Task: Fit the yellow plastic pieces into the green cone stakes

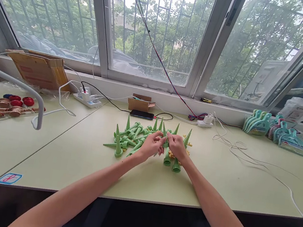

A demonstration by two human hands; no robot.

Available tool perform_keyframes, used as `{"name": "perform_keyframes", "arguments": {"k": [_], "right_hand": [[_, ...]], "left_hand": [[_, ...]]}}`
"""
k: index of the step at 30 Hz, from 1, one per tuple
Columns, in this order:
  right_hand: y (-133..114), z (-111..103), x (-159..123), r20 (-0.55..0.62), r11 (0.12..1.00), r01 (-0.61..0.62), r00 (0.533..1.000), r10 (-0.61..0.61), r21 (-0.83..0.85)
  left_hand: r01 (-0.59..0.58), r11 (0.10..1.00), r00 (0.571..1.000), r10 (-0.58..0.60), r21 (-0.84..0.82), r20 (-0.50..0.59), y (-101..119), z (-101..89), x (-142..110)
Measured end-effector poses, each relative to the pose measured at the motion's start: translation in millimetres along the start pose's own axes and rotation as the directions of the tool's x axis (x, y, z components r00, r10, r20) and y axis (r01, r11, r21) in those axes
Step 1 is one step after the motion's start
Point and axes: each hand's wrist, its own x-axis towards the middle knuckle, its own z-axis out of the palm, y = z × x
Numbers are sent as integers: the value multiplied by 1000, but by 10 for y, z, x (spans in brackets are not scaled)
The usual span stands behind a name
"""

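Note:
Between my two hands, a green plastic cone-shaped spike (164, 130) is held point up. My left hand (152, 145) has its fingers closed at the spike's lower part. From the other side my right hand (177, 146) pinches the same spike, partly hiding its base. A heap of similar green spikes (133, 133) lies to the left and behind, some upright, some on their sides. One upright spike (118, 147) stands at the heap's front left. Just below my right hand lie two green spikes (177, 166) with their open ends toward me. Small yellow parts (189, 145) show partly behind that hand.
Behind the heap are a black phone (141, 114) and a small cardboard box (140, 104). Wooden toys with red balls (15, 101) lie left, under a white curved lamp arm (41, 111). White cables (248, 155) and teal plastic items (293, 141) are on the right.

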Motion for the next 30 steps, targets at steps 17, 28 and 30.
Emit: {"name": "perform_keyframes", "arguments": {"k": [17, 28, 30], "right_hand": [[-17, 70, -21, -9, 992, 108, 994, -109, -71], [0, 74, -55, -23, 975, 162, 986, -168, -155], [-15, 62, -64, -17, 968, 178, 983, -184, -177]], "left_hand": [[68, 973, 987, -97, -221, -127, -26, -38, 62], [103, 952, 994, -105, -289, 8, -21, -49, 50], [114, 952, 993, -108, -284, 36, -20, -57, 54]]}}
